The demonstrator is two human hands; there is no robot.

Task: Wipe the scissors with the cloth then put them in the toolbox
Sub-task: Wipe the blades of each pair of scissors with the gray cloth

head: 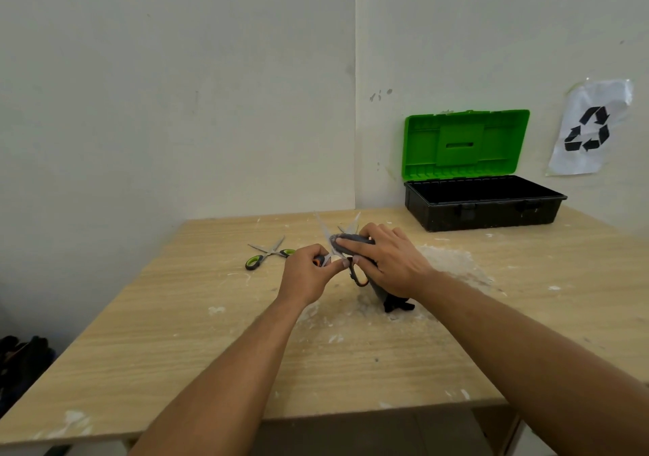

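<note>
We are in the middle of the wiping step, as far as we can judge. Our left hand (306, 273) is pinching the orange-handled scissors (339, 245) by one handle, holding them above the middle of the tabletop (175, 332) with the blades spread open and pointing toward the far edge. Our right hand (386, 259) is gripping the dark grey cloth (393, 297), fingers curled over it and pressing it against the blades near the pivot, while the cloth's loose end is trailing down to the tabletop. A second pair, the green-handled scissors (268, 252), is lying untouched toward the far left of the tabletop, so it is probably waiting its turn. The toolbox (484, 206) is sitting at the far right corner with its green lid raised, and what we see of its inside is looking bare; nothing is put away yet.
</note>
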